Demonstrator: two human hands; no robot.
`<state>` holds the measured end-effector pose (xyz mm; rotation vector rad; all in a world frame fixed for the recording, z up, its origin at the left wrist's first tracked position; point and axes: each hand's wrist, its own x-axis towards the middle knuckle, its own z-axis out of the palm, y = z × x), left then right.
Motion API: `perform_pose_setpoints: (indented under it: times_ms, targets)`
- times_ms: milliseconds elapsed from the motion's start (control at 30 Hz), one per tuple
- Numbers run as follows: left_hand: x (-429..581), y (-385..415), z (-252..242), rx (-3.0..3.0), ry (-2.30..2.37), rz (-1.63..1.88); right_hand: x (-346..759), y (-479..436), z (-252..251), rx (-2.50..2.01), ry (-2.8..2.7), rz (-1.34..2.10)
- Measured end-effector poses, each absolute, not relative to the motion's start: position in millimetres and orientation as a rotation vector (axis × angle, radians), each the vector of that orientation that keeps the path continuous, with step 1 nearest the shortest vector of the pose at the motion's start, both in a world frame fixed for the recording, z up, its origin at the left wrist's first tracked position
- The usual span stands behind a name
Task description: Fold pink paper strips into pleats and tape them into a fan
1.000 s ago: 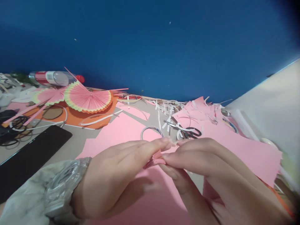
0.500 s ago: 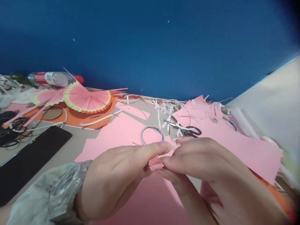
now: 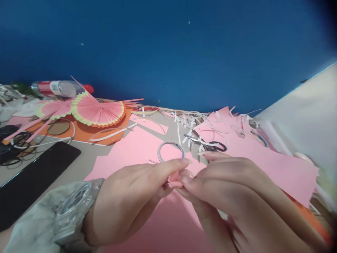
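Between my two hands is a small pleated piece of pink paper [image 3: 174, 180], its folded end facing me. My left hand [image 3: 131, 191] is closed on its left side, thumb on top and fingers underneath. The thumb and fingers of my right hand [image 3: 231, 189] pinch the right side. Most of the folded paper is hidden by my fingers. Just beyond my fingertips a roll of tape [image 3: 159, 154] lies on pink paper sheets [image 3: 129, 147]. Scissors with black handles [image 3: 219, 146] rest beyond my right hand. A larger pink sheet [image 3: 163, 225] lies below my hands.
Pink pleated fans with yellow edges [image 3: 98, 112] lie on orange paper [image 3: 116, 137] at the left, before a plastic bottle [image 3: 67, 89]. A black phone [image 3: 39, 181] is at the near left. White paper strips [image 3: 189, 121] and pink scraps [image 3: 223, 117] line the blue wall [image 3: 168, 52].
The folded paper's end looks more tightly squeezed and sits slightly higher. My right hand's fingers have shifted a little, and both hands keep hold of the paper.
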<state>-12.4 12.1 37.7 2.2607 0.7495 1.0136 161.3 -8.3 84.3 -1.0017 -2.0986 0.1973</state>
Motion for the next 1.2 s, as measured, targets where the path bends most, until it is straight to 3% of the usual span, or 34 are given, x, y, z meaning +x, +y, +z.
perform_pose_setpoints:
  times_ms: [200, 500, 800, 1033, 1200]
  targets:
    - [-12.2, 10.1, 37.4, 2.251, 0.82, 0.973, 157.2, -7.1, 79.6, -0.991, -2.075, 0.059]
    - [-11.0, 9.8, 52.2, 1.912, 0.718, 0.711, 165.6, 4.9, 71.8, -1.021, -2.109, 0.121]
    - [-8.0, 7.1, 48.2, 1.691, 0.874, 0.725, 163.3, 7.3, 70.3, -1.03, -2.2, 0.098]
    - [-13.2, 11.2, 42.9, 1.855, 0.988, 0.69, 167.8, 10.7, 73.8, -1.035, -2.176, 0.259]
    - [-12.8, 15.0, 42.2, 1.507, 0.853, 0.704, 171.9, 14.5, 67.1, -1.183, -2.116, 0.527]
